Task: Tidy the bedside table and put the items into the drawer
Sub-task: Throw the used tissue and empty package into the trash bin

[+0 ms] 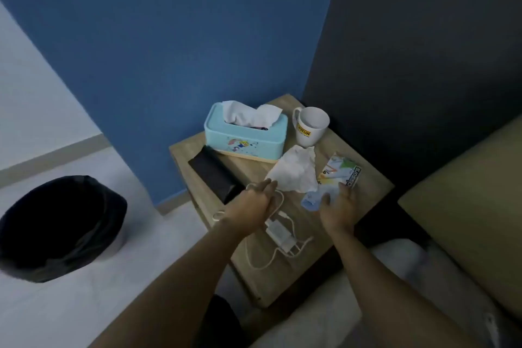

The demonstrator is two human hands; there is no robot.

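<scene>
Right now both hands are spread and hold nothing, the left hand over the limp white charger cable, the right hand touching the light, stiff colourful card packet on the wooden desk, best pinched by its edges.

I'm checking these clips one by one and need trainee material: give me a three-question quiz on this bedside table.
1. True or false: the white mug lies tipped on its side.
2. What touches the left hand's fingertips? A) crumpled tissue B) black case C) tissue box
3. Which item lies nearest the table's front edge?

Key: 1 false, it stands upright. 2 A. 3 the white charger with its cable.
</scene>
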